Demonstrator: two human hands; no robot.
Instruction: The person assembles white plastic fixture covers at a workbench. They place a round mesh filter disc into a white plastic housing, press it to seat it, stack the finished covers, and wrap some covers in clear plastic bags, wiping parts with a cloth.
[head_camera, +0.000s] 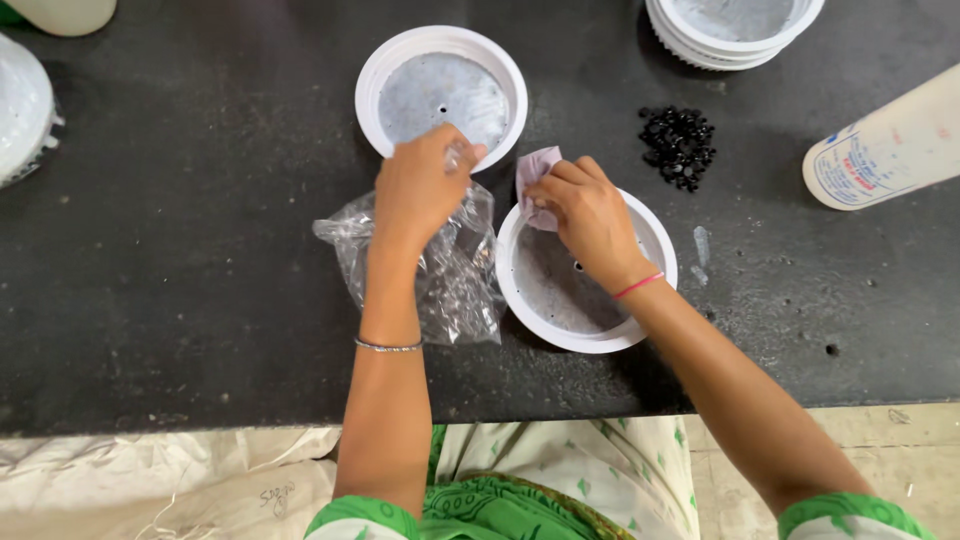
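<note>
Dark speckled stone desk (180, 250), matte, scuffed, evenly lit from above; pale floor (900, 440) past its near edge, crumpled white sacking (150, 480) at near-left corner

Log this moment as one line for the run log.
left hand: on clear plastic bag | right hand: pinching paper piece over near white lid | black beads loose

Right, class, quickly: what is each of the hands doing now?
Left hand: closed, pinching the clear plastic bag.
Right hand: closed on a small pale cloth over the white lid.
</note>
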